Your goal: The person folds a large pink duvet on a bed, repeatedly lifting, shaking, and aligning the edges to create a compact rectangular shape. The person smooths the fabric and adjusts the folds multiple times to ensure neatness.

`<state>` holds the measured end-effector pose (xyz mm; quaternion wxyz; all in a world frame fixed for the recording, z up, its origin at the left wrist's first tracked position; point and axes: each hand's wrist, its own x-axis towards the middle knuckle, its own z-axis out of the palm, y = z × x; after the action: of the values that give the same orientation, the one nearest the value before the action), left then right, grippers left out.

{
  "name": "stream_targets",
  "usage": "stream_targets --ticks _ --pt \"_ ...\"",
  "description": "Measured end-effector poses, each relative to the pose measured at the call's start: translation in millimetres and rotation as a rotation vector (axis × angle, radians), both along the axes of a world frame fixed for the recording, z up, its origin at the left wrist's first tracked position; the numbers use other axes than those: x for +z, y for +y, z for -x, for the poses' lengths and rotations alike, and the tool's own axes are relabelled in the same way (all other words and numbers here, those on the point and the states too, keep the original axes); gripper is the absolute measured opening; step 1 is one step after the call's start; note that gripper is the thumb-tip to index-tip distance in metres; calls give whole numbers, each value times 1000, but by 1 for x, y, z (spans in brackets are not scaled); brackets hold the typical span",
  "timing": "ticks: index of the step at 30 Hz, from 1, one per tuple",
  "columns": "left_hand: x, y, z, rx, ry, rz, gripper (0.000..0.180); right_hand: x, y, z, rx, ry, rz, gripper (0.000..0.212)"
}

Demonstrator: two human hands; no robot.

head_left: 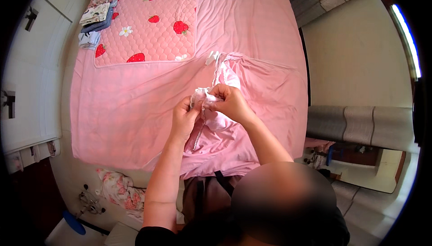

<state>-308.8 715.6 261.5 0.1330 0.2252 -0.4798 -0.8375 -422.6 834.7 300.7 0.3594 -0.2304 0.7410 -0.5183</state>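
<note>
A pink garment (220,138) with white lace trim lies spread over the near edge of the bed and hangs toward my body. My left hand (185,115) pinches its lace-edged part from the left. From the right, my right hand (230,104) grips the same lace edge, close beside the left one. Both hands are closed, with the white lace (201,94) bunched between them. A strip of lace runs down the garment's front, and more white trim (215,59) lies beyond my hands. Any small fastening under the fingertips is hidden.
The bed has a pink sheet (121,111). A quilted strawberry-print mat (157,34) lies at its far left, beside a stack of folded clothes (96,16). White cabinets (36,57) line the left. Grey curtains (351,120) and a mirror (378,169) are at the right.
</note>
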Motion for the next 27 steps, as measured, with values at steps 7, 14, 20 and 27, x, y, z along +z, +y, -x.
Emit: stream_targets --ticks 7,14,20,27 --pt "25 36 -10 91 37 -192 17 21 24 1 54 -257 93 11" --pt "19 40 -26 12 -18 -93 15 32 39 -15 13 -214 144 12" --pt "31 63 -27 75 -6 269 8 31 46 -21 27 -243 143 12" --pt "37 56 -35 19 -105 105 15 37 62 -24 17 639 215 19"
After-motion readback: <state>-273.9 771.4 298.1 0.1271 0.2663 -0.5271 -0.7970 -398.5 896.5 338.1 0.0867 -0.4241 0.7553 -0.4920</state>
